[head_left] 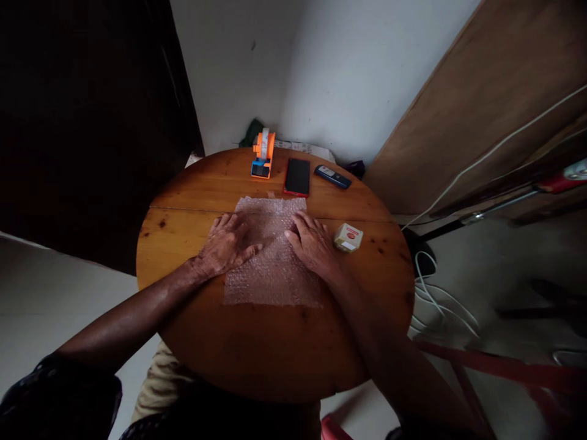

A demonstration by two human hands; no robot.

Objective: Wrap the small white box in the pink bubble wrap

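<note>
A sheet of clear bubble wrap [274, 278] lies flat on the round wooden table in front of me. My left hand [227, 244] rests on its left edge, fingers spread and thumb pointing inward. On the right edge lies my right hand [312, 241], also open, with its fingers bent slightly. Neither hand grips anything. Just right of my right hand sits a small pale box [348, 237] with a red label.
Toward the back of the wooden table [183, 244] stand an orange and blue tape dispenser [263, 156], a red-edged smartphone [297, 176] and a dark blue keypad phone [333, 176]. A white wall rises behind. White cables [440, 299] loop on the floor at right.
</note>
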